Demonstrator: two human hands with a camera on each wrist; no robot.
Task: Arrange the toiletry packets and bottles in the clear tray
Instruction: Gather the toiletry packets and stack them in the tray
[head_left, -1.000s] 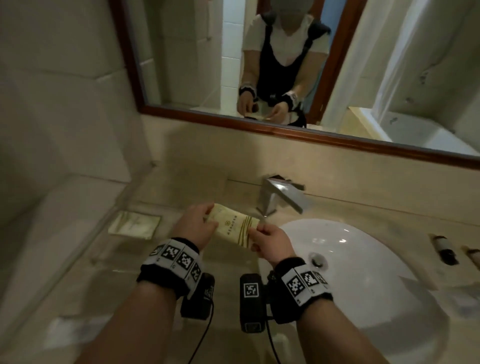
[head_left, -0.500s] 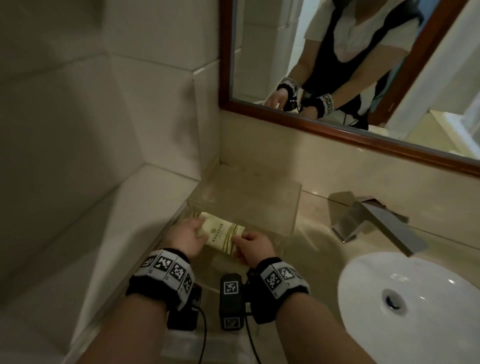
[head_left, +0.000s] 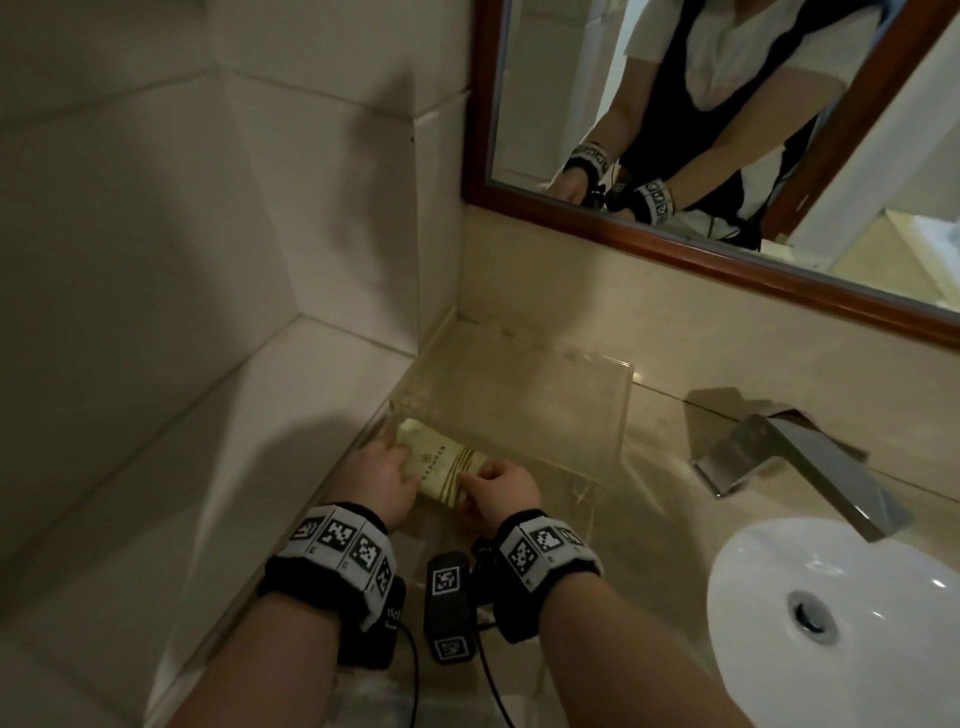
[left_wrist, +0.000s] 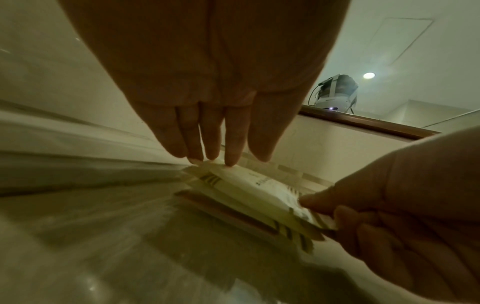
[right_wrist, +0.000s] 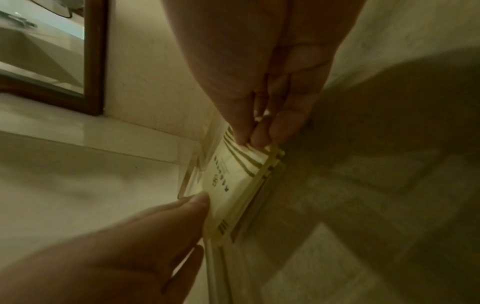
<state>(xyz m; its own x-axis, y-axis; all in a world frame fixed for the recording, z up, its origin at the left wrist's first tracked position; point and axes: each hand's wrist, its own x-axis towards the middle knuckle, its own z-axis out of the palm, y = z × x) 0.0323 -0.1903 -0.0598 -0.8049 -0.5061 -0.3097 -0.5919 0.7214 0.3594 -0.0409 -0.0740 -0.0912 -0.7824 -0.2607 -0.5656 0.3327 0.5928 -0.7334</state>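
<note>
A cream toiletry packet (head_left: 441, 467) with gold stripes lies low at the near end of the clear tray (head_left: 618, 410), which stands in the counter's left corner. My right hand (head_left: 483, 475) pinches the packet's striped right end, seen close in the right wrist view (right_wrist: 257, 139). My left hand (head_left: 383, 457) has straight fingers whose tips touch the packet's left end (left_wrist: 226, 162). In the left wrist view a second striped edge (left_wrist: 293, 232) shows under the packet (left_wrist: 249, 189); I cannot tell whether it is another packet or a reflection.
A chrome faucet (head_left: 795, 467) stands right of the tray, with the white sink (head_left: 779, 587) below it. Tiled wall and a ledge (head_left: 234, 441) close the left side. A wood-framed mirror (head_left: 701, 244) hangs above the counter's back.
Both hands carried the packet left from near the faucet and lowered it into the tray's near end. The left hand's fingers have straightened onto the packet's end.
</note>
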